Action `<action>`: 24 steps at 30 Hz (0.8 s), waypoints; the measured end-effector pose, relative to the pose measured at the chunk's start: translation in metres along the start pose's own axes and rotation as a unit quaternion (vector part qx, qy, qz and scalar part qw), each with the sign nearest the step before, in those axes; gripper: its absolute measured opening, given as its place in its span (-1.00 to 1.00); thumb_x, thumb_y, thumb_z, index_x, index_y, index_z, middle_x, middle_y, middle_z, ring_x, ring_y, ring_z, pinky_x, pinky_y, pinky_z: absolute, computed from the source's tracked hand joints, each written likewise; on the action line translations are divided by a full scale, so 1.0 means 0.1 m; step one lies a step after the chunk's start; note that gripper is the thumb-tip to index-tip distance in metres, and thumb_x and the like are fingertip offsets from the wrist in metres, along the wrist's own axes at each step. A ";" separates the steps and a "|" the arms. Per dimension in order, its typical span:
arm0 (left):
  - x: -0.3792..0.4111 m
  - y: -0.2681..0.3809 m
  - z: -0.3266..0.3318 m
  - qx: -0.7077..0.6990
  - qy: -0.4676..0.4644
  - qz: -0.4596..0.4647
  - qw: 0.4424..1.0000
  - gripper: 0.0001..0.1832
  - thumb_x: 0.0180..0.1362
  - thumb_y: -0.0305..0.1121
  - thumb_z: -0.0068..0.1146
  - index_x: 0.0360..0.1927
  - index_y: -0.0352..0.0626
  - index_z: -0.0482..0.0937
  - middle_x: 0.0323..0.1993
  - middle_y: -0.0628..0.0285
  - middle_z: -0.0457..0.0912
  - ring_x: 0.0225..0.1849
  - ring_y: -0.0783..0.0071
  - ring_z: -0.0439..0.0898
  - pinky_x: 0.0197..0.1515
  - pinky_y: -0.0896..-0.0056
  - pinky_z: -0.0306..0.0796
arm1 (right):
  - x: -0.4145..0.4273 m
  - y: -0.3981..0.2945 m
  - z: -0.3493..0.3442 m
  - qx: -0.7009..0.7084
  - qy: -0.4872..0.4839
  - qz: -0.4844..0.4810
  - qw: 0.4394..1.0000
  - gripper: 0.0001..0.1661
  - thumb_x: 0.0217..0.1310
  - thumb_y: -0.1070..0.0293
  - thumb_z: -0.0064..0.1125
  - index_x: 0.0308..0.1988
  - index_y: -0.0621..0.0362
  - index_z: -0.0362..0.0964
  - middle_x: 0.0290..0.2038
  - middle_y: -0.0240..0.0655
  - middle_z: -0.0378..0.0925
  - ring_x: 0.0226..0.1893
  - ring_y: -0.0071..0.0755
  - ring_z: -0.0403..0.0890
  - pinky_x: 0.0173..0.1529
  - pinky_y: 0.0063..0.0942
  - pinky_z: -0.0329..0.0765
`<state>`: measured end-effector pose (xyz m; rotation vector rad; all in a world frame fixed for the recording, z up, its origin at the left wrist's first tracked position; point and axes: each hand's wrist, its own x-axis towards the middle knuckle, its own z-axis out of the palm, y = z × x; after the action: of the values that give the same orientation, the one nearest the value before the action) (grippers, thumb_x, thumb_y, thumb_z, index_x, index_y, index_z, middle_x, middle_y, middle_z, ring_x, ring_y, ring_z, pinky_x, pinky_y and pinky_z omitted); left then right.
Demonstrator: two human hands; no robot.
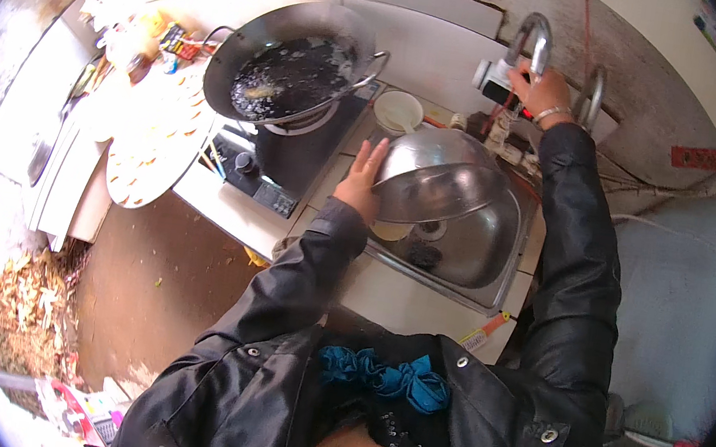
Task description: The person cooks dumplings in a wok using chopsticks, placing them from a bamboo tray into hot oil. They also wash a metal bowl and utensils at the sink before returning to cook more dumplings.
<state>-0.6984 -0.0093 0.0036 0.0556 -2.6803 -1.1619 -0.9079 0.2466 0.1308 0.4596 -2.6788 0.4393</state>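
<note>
My left hand grips the left rim of a stainless steel basin. The basin is tilted over the sink, its open side facing down towards me; my thumb is hidden. Up at the wall, my right hand has its fingers on the curved metal faucet, beside its white and black body. A dark scouring pad lies in the sink near the drain. Part of a pale yellowish item shows beneath the basin.
Left of the sink, a wok with bubbling dark-looking oil sits on a gas stove. A white bowl stands behind the basin. Several pieces of food lie on a large round tray. An orange-handled brush rests at the counter's front edge.
</note>
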 end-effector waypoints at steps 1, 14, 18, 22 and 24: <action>0.02 0.04 -0.02 -0.019 -0.026 -0.027 0.999 -0.13 -0.21 -0.72 -0.15 0.24 0.24 0.06 0.27 -0.01 -0.02 0.16 -0.01 0.22 0.08 0.27 0.29 | 0.03 0.08 0.07 0.006 0.010 0.008 1.000 -0.61 -0.01 0.05 0.03 -0.33 0.14 0.48 -0.38 -0.09 0.51 -0.35 0.04 0.51 -0.22 -0.17 0.43; -0.18 0.24 -0.09 -0.009 0.009 0.135 0.991 -0.08 -0.36 -0.73 -0.05 0.19 0.26 0.17 0.29 0.07 -0.06 0.07 0.00 0.34 -0.01 0.25 0.36 | -0.23 0.64 0.24 0.217 0.094 -0.062 0.970 -0.59 0.18 0.39 -0.17 0.06 0.15 0.23 0.03 -0.17 0.35 0.02 -0.27 0.37 0.06 -0.48 0.25; -0.19 0.13 -0.15 -0.011 0.080 0.234 0.969 -0.16 -0.34 -0.75 -0.03 0.14 0.14 0.26 0.27 0.04 -0.01 0.21 0.05 0.18 0.07 0.27 0.32 | -0.85 0.18 0.19 0.361 0.136 -0.044 0.921 -0.46 0.14 0.40 -0.06 0.14 0.14 0.09 0.03 -0.14 0.33 0.05 -0.17 0.36 0.08 -0.44 0.25; -0.18 0.14 -0.14 -0.034 0.111 0.281 0.952 -0.21 -0.30 -0.69 0.10 0.14 0.08 0.27 0.25 0.01 0.05 0.22 0.08 0.16 0.12 0.31 0.26 | -1.76 0.21 0.03 0.369 0.001 0.011 0.929 -0.24 -0.11 0.71 -0.32 0.17 -0.02 0.10 0.13 -0.18 0.23 0.14 -0.23 0.24 0.15 -0.44 0.20; -0.13 0.15 -0.16 -0.039 0.132 0.315 0.939 -0.24 -0.27 -0.66 0.13 0.14 0.03 0.28 0.24 0.00 0.08 0.22 0.10 0.18 0.14 0.33 0.25 | -2.15 0.37 0.07 0.391 -0.055 0.015 0.919 -0.16 -0.16 0.77 -0.27 0.19 -0.06 0.06 0.15 -0.20 0.20 0.16 -0.23 0.21 0.11 -0.38 0.27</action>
<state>-0.6811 -0.0086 0.0228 -0.5735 -2.1572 -0.9577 -0.7367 0.3315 0.0262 0.6669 -2.5109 1.5489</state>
